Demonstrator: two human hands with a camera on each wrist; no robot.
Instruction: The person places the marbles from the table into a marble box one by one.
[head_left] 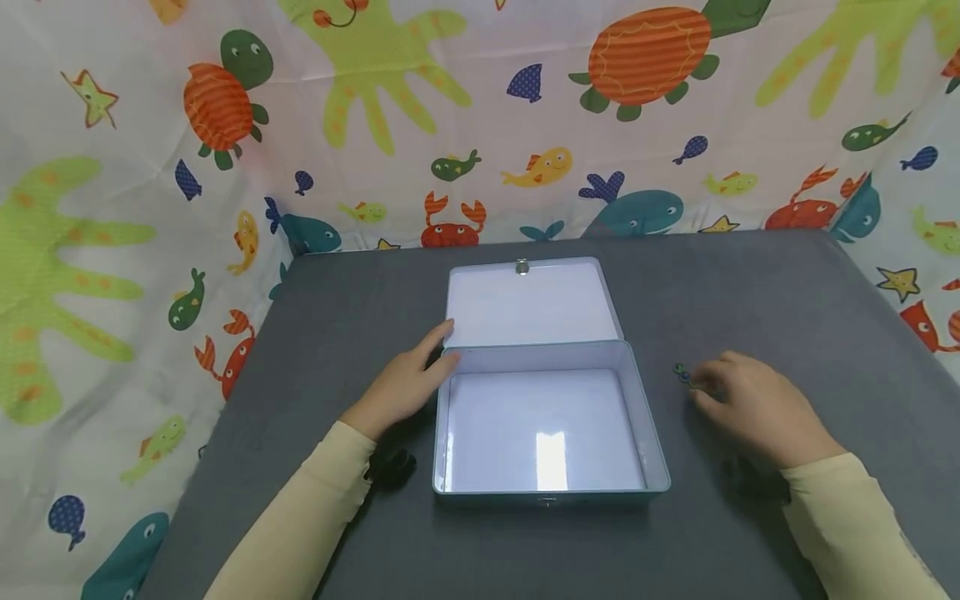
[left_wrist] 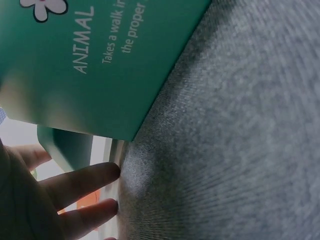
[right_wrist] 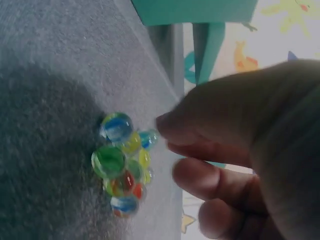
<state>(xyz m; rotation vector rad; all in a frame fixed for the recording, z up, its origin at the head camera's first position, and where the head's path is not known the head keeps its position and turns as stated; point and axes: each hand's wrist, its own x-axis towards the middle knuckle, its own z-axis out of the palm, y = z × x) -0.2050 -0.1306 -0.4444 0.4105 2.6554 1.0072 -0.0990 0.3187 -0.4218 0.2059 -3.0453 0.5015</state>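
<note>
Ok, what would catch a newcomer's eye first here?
Most likely the open box, its pale inside bright in the middle of the grey table. Next, the vivid sea-creature cloth behind it, then the small cluster of colourful marbles on the table to the box's right.

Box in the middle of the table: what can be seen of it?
The box is rectangular, smooth and metal-looking, with a glossy white inside and a green outside bearing white lettering that includes "ANIMAL". It sits upright on the grey table, open, its lid swung back on the far side, white inside showing. A metal clasp is at the lid's far edge. The left hand touches its left side, near the lid.
</note>
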